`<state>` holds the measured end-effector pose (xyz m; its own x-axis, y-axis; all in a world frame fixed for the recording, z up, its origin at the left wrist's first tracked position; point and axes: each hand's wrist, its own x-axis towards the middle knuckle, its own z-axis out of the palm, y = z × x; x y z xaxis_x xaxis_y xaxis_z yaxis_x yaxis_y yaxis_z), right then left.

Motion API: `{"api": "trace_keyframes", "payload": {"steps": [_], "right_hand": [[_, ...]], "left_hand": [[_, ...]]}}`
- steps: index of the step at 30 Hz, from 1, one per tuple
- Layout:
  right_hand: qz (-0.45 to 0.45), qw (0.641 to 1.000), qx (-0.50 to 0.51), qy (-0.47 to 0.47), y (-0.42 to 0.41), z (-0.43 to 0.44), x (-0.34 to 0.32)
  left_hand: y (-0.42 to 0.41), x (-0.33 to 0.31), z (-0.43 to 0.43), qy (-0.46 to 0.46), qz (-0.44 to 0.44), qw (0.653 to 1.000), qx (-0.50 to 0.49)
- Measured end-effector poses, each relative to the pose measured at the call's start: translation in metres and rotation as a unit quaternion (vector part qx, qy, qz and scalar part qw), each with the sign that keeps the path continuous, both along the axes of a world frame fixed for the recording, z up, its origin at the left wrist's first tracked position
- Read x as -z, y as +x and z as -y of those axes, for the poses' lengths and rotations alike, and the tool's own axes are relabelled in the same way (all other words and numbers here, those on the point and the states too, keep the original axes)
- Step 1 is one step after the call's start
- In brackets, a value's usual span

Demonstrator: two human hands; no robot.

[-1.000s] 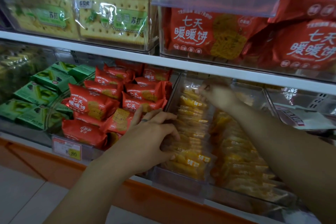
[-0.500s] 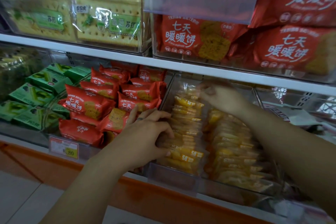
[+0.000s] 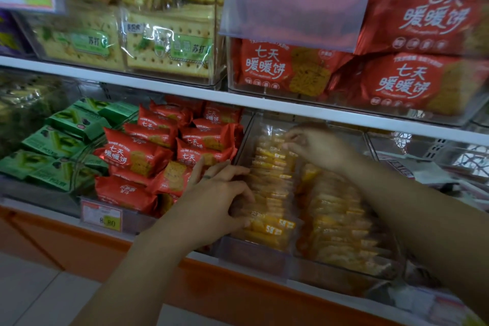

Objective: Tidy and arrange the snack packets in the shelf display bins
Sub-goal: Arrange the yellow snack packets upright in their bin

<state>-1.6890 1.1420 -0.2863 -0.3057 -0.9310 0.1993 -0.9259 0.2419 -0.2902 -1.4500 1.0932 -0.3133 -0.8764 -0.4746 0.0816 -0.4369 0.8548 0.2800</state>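
a: how much room is there to move?
b: not much. the clear bin sits low in the middle of the frame. the white shelf edge runs just above the right hand. the bin's left wall is hard against a heap of red packets.
a: and the yellow packets?
b: they stand on edge in a row down the bin's left side, with a second row just beside it on the right. the left hand is at the front, fingers curled round the row's near end. the right hand's fingers pinch packets at the far end.
a: what else is around?
b: green packets at the left, a price tag at lower left, and a clear flap hanging at upper centre.
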Motion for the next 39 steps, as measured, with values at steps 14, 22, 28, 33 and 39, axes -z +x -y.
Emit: {"api": "trace_keyframes", "payload": {"steps": [14,22,28,33,39], "right_hand": [[-0.107,0.976,-0.11,0.153,0.042,-0.17,-0.015],[-0.218,0.974,-0.065,0.013,0.053,-0.183,0.01],[-0.191,0.98,-0.05,-0.006,0.054,-0.185,0.016],[-0.006,0.992,-0.004,-0.125,0.065,-0.183,-0.024],[-0.013,0.998,-0.056,-0.025,0.099,-0.136,-0.008]], "left_hand": [[-0.004,0.009,-0.012,-0.021,-0.074,0.997,-0.032],[-0.001,0.02,-0.023,-0.018,-0.148,0.986,-0.071],[0.003,0.017,-0.026,0.015,-0.138,0.988,-0.074],[0.007,0.013,-0.024,0.046,-0.129,0.988,-0.066],[0.008,0.011,-0.019,0.041,-0.123,0.989,-0.074]]}}
